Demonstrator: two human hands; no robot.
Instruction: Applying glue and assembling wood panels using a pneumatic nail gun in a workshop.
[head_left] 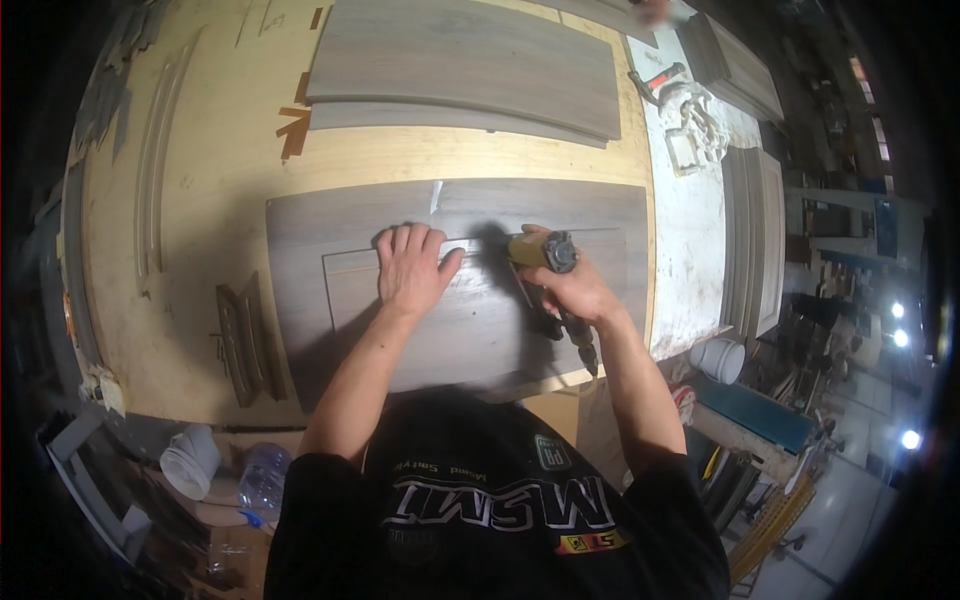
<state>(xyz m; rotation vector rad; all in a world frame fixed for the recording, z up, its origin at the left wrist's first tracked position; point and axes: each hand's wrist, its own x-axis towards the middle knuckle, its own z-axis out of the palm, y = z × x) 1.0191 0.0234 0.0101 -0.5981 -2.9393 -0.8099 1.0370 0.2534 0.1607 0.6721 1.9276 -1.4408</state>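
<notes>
A grey-brown wood-grain panel (330, 215) lies flat on the workbench in front of me. Thin strips (350, 268) form a rectangular frame on its face. My left hand (410, 272) rests on the panel over the upper strip, fingers spread, with the thumb pointing right. In my right hand (578, 292) is a pneumatic nail gun (542, 250), its hose fitting hanging toward me. The gun's nose is near the upper strip, right of my left hand; whether it touches cannot be made out. A pale mark (437, 197) shows near the panel's far edge.
More panels (460, 60) lie stacked beyond, with brown offcuts (293, 133) beside them. Short mouldings (245, 340) sit at left, long strips (155, 170) farther out. A hammer (660, 80) and crumpled white material (695, 130) lie at right, near stacked panels (755, 240). White buckets (718, 358) stand below.
</notes>
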